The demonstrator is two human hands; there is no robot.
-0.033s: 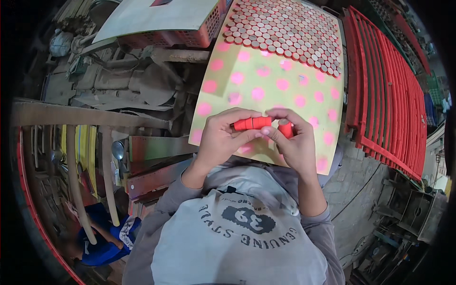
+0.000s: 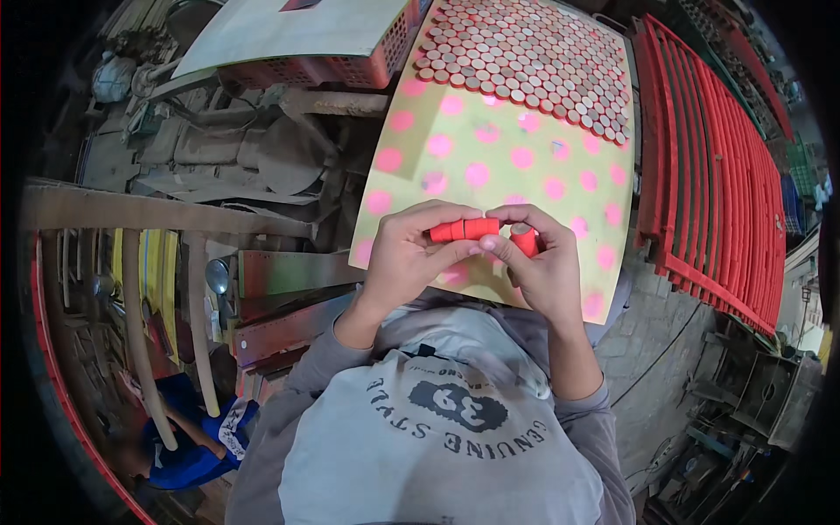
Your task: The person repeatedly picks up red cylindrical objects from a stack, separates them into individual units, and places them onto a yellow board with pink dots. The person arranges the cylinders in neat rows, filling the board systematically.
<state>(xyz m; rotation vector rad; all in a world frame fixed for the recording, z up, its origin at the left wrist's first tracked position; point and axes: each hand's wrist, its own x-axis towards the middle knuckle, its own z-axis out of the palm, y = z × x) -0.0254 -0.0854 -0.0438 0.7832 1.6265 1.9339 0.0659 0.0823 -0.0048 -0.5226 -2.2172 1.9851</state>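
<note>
A short row of red-sided discs (image 2: 464,229) lies end to end between my hands, above the near part of a pale yellow board (image 2: 455,206) with pink spots. My left hand (image 2: 394,254) is closed round the left part of the row, thumb below and fingers above. At the row's right end are the thumb and fingertips of my right hand (image 2: 553,267). A separate red piece (image 2: 525,240) with a pale round end is tucked inside my right hand; its lower part is hidden. Many pale-topped, red-edged discs (image 2: 534,61) stand packed together over the board's far part.
Right of the board stands a red slatted rack (image 2: 713,166). A red plastic crate (image 2: 350,70) under a pale sheet (image 2: 289,35) is at the far left. Wooden bars (image 2: 140,324) cross the left side, where a person in blue (image 2: 197,437) sits. A cable (image 2: 661,354) crosses the floor.
The red piece in my right hand has tipped slightly, and my right fingers have shifted a little. The row of discs stays nearly where it was.
</note>
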